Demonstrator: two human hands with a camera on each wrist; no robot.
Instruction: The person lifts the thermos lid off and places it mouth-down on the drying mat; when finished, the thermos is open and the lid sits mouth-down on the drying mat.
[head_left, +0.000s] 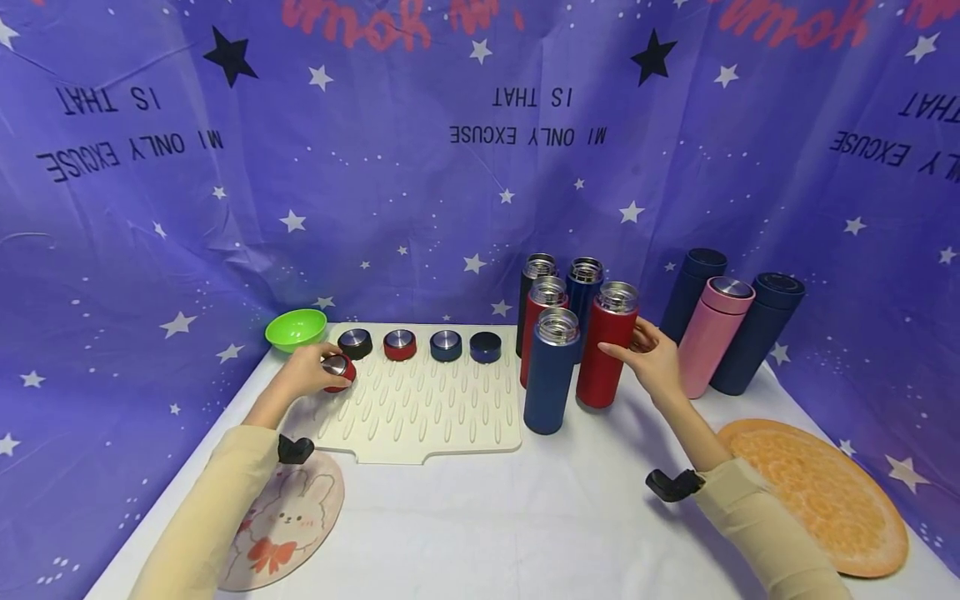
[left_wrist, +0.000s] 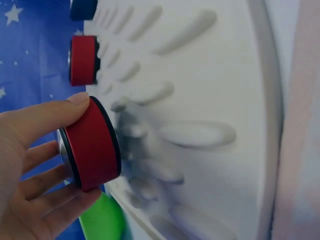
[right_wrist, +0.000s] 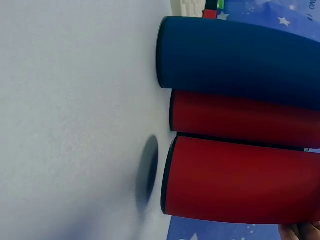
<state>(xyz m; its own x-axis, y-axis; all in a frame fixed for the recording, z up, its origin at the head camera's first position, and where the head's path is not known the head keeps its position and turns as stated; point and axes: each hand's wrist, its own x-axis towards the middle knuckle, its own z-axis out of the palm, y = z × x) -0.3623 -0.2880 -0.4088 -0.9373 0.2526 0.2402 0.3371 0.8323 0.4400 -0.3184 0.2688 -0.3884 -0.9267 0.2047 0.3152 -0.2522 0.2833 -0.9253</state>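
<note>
Between thumb and fingers my left hand (head_left: 302,372) pinches a red bottle lid (left_wrist: 95,147) with a silver top. The lid is just over the left end of a cream ridged mat (head_left: 427,408). My right hand (head_left: 654,360) grips an uncapped red thermos bottle (head_left: 602,358) by its side. In the right wrist view its base (right_wrist: 172,175) looks lifted slightly off the table, apart from its shadow. Beside it stand a blue uncapped bottle (head_left: 551,383) and a second red one (head_left: 534,333). Black (head_left: 355,343), red (head_left: 400,344), blue (head_left: 446,346) and dark blue (head_left: 485,347) lids line the mat's back edge.
Behind stand black (head_left: 525,312) and dark blue (head_left: 581,304) uncapped bottles. On the right are capped pink (head_left: 712,342) and navy (head_left: 757,342) bottles. A green bowl (head_left: 296,329) sits back left; a rabbit mat (head_left: 300,517) and an orange round mat (head_left: 817,500) lie in front.
</note>
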